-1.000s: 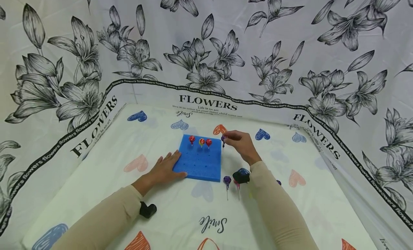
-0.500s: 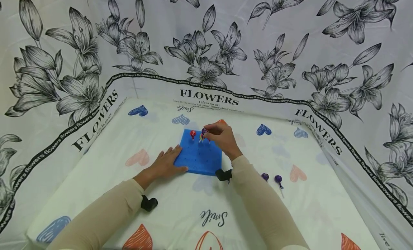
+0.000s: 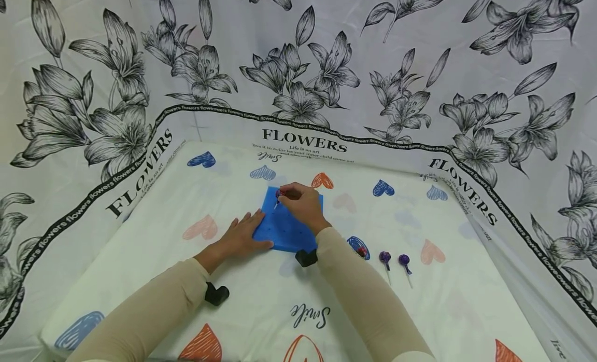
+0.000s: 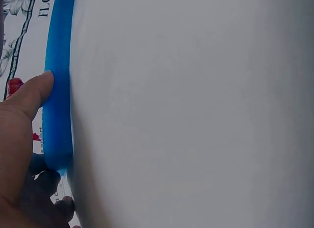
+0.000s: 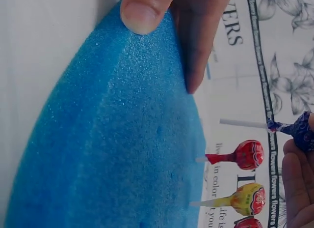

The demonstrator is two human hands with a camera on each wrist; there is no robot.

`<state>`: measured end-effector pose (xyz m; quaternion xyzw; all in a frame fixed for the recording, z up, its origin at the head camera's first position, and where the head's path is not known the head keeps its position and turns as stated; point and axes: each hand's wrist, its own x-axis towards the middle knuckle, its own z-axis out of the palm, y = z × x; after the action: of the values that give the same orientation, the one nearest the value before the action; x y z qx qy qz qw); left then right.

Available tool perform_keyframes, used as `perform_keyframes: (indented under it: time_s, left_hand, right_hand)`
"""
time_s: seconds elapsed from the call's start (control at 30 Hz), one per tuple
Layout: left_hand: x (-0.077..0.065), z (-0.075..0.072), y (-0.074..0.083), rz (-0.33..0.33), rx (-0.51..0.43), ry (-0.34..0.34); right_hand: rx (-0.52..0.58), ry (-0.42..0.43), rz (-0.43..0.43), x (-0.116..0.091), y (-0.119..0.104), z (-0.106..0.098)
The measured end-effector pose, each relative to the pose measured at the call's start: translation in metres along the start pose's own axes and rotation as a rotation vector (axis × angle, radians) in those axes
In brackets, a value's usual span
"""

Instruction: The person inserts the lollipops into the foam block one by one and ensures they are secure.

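My right hand pinches a purple-wrapped lollipop over the far left part of a blue foam board. Its white stick points at the board, with the tip just off the surface in the right wrist view. Flat along the board's left edge rests my left hand, fingers spread and thumb pressing near the front corner. Standing in the board are a red lollipop, a yellow one and another red one; in the head view my right hand hides them. Small holes dot the board.
Two purple lollipops lie on the heart-print cloth right of my right forearm. A reddish lollipop shows partly beside that sleeve, over a printed blue heart. Behind the table hangs a flower-print curtain.
My right hand has carried the purple lollipop leftward, from beyond the board's right edge to above its far left part. The left hand has stayed on the board's edge.
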<state>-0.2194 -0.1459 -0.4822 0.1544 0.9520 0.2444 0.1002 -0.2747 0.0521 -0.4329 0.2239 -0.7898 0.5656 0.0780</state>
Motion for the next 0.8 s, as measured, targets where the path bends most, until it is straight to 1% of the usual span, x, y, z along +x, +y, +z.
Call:
perform_keyframes:
  time_s: [0.1, 0.17, 0.4, 0.53, 0.7, 0.8]
  left_hand:
    - [0.0, 0.001, 0.0, 0.007, -0.013, 0.01]
    - [-0.001, 0.001, 0.0, 0.004, -0.02, 0.006]
    - [-0.002, 0.001, 0.0, -0.003, -0.014, -0.002]
    - [-0.002, 0.003, -0.001, 0.004, -0.016, -0.004]
    - [-0.002, 0.003, -0.003, 0.013, -0.004, -0.002]
    - [-0.001, 0.001, -0.003, 0.021, 0.005, 0.007]
  right_hand:
    - [-0.037, 0.006, -0.013, 0.0, 0.002, 0.003]
    - [-0.06, 0.008, -0.004, -0.001, 0.002, 0.005]
    - [-0.164, -0.024, 0.075, -0.003, 0.004, 0.013]
    - [-0.196, -0.034, 0.125, -0.004, 0.005, 0.017]
    - [-0.213, -0.04, 0.126, -0.002, 0.005, 0.017]
    - [-0.263, -0.06, 0.126, 0.0, 0.005, 0.017]
